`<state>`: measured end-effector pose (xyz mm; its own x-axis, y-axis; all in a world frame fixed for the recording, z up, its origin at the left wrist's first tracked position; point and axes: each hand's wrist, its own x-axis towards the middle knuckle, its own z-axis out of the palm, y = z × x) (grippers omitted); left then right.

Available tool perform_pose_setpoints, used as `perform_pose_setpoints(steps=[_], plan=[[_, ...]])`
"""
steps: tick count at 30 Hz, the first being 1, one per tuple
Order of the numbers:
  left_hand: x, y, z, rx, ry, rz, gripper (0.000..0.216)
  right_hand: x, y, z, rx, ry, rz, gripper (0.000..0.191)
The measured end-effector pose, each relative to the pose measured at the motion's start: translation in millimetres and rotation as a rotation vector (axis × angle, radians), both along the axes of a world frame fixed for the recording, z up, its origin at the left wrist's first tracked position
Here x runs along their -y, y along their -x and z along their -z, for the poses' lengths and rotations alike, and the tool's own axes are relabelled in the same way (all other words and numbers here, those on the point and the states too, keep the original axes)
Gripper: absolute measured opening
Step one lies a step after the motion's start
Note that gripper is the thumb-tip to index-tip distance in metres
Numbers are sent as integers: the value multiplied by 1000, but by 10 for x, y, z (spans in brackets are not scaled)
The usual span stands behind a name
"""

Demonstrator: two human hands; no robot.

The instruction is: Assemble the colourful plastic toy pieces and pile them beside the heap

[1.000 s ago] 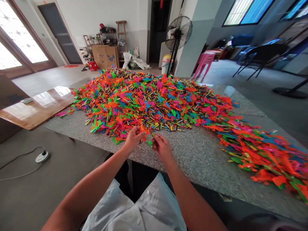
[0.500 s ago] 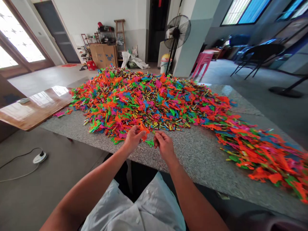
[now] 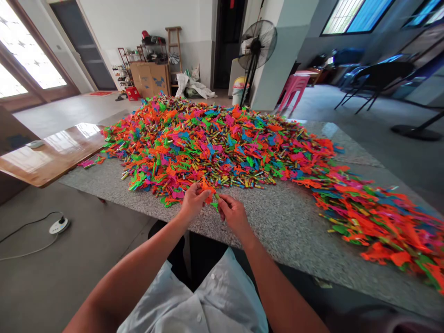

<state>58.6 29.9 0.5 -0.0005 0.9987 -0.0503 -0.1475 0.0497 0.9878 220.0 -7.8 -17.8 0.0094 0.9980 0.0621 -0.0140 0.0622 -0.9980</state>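
Our left hand [image 3: 193, 201] pinches an orange piece [image 3: 208, 188] just above the table [image 3: 277, 222] edge, at the near foot of the heap [image 3: 215, 143]. Our right hand [image 3: 233, 213] closes its fingers on a small stick [image 3: 217, 197] (partly hidden) touching that piece.

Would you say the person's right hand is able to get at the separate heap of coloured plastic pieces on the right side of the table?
Probably yes: the heap lies on the bare granite table with nothing between it and the right hand, though the fingers pinch a small piece.
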Motion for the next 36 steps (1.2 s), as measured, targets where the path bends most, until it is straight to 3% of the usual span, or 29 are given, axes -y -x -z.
perform_pose_setpoints(steps=[5,7,9,11,14,16,18,21,22,24,26,30,36], plan=[[6,-38,211,-123,54,34,37,57,-13,129,-26,106,-31,37],[-87,65,269,-271,63,79,39,20,-223,198,40,208,-68,37],[-250,273,265,-500,-18,43,43,-57,-612,226,141,339,-10,36],[-452,558,196,-808,-149,-37,39,-164,-1118,190,184,439,247,33],[-735,986,44,-1195,-240,-194,39,-327,-1772,48,-25,209,796,30],[-882,1185,-36,-1362,-274,-224,48,-395,-1917,-34,-102,100,884,32],[-1000,1292,-78,-1445,-237,-201,58,-409,-1763,-38,-46,125,769,32],[-1143,1331,-77,-1443,-111,-172,69,-342,-1152,119,149,173,472,23],[-1184,1329,-62,-1418,-74,-181,69,-308,-916,195,340,128,312,20],[-1255,1324,-19,-1346,-25,-216,66,-250,-490,330,458,67,196,14],[-1308,1330,33,-1262,0,-254,64,-229,-172,406,740,-34,77,18],[-1341,1374,101,-1119,-7,-297,71,-312,166,371,1105,-100,-85,29],[-1158,1377,21,-936,-86,-350,83,-461,440,293,1299,-241,-289,30]])
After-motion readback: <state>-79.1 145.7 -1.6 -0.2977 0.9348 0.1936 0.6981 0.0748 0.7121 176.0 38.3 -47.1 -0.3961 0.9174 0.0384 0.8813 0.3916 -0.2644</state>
